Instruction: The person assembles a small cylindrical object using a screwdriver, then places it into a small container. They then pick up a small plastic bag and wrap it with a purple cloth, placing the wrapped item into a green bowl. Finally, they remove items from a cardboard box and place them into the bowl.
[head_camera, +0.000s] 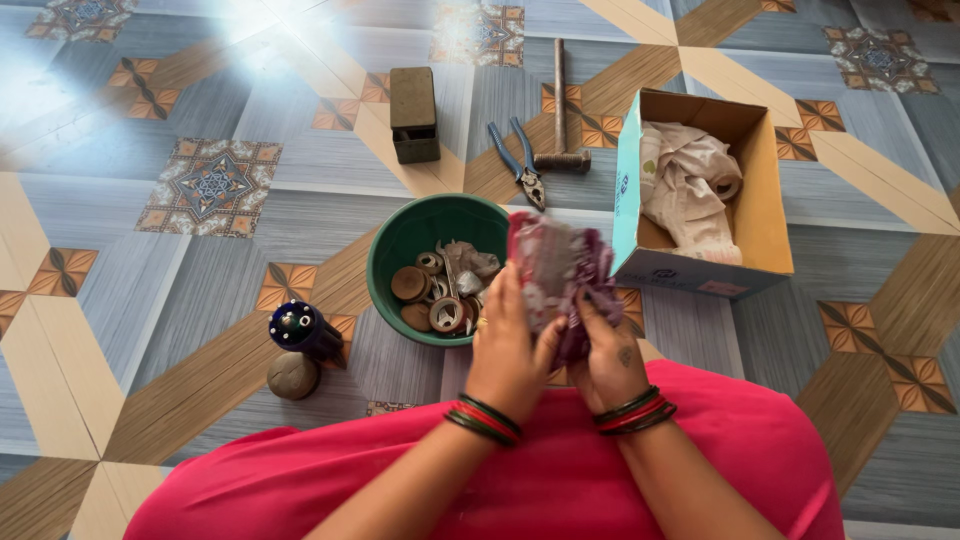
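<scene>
Both hands, left hand (510, 345) and right hand (605, 345), are gripping a crumpled red-white cloth (555, 270) over the green bowl (400, 240) of round metal parts (432, 295); parts are still sitting unhandled.

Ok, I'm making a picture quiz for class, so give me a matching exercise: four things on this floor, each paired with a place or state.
Things:
1. pliers
2. green bowl
3. cardboard box
4. crumpled reddish cloth

Places or states:
A. holds pale fabric
B. gripped by the left hand and right hand
C. lying beside the hammer
D. holds round metal parts

Pairs: 1-C, 2-D, 3-A, 4-B
</scene>
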